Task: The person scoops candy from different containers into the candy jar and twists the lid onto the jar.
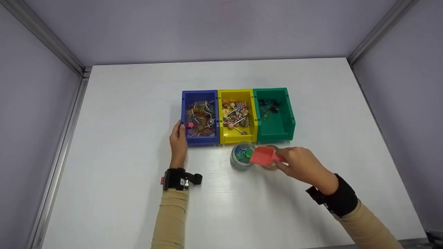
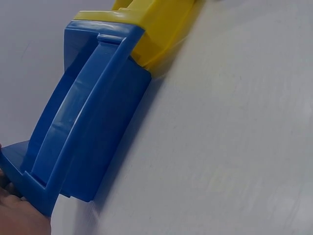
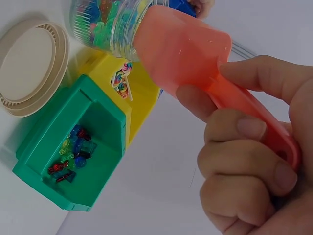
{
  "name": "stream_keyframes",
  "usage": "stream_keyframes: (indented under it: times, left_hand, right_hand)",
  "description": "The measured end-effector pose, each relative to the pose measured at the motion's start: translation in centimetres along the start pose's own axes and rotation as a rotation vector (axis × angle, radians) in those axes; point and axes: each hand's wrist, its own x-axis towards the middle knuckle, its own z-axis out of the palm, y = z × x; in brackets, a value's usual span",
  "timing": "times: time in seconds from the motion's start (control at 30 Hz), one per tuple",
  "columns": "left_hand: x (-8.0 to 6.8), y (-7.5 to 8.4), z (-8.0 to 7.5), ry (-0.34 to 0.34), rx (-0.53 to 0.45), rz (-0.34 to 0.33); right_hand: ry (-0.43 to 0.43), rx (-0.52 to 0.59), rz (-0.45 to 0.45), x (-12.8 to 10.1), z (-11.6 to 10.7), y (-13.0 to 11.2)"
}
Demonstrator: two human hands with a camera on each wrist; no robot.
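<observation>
Red scoop (image 1: 263,155), held in the right hand (image 1: 301,165) at the near-centre of the white table (image 1: 121,193), bowl end over the mouth of a clear jar (image 1: 241,156) filled w/ blue and green candies; scoop tip at the jar rim in the right wrist view (image 3: 188,51). Grip: fingers (image 3: 244,169) curled round the scoop handle, thumb along its upper edge, wrist angled in from the near right, black wrist strap and tan sleeve behind. Jar stands just near of the yellow bin (image 1: 237,116); a beige lid (image 3: 30,66) lies flat beside the jar, on the side toward the green bin (image 1: 274,114). Three bins abut in a row, left to right: blue bin (image 1: 200,117) w/ lollipops in brownish wrappers, yellow bin w/ striped lollipops, green bin w/ a few dark and green candies at its far end. Left hand (image 1: 178,141) rests against the near left corner of the blue bin, thumb at the bin's edge, fingers extended along its left wall; forearm runs straight toward the near edge, w/ black strap-on camera at the wrist. Left wrist view shows the blue bin's (image 2: 88,122) outer wall close up, hand only at frame corner. No legible brand, label or writing on any item.
</observation>
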Motion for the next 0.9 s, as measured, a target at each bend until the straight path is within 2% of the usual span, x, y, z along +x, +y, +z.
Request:
stream_keyframes:
  times: [0.3, 0.7, 0.9]
  left_hand:
    - [0.0, -0.2, -0.1, -0.006, -0.012, 0.005]
    - [-0.1, -0.2, -0.1, 0.001, 0.025, -0.002]
    - [-0.1, -0.1, -0.1, -0.009, 0.011, -0.010]
  right_hand:
    - [0.045, 0.018, 0.008, -0.8, 0.1, 0.6]
    - [0.053, 0.057, 0.153, -1.5, -0.3, 1.9]
    - [0.088, 0.065, 0.179, -1.4, -0.3, 2.6]
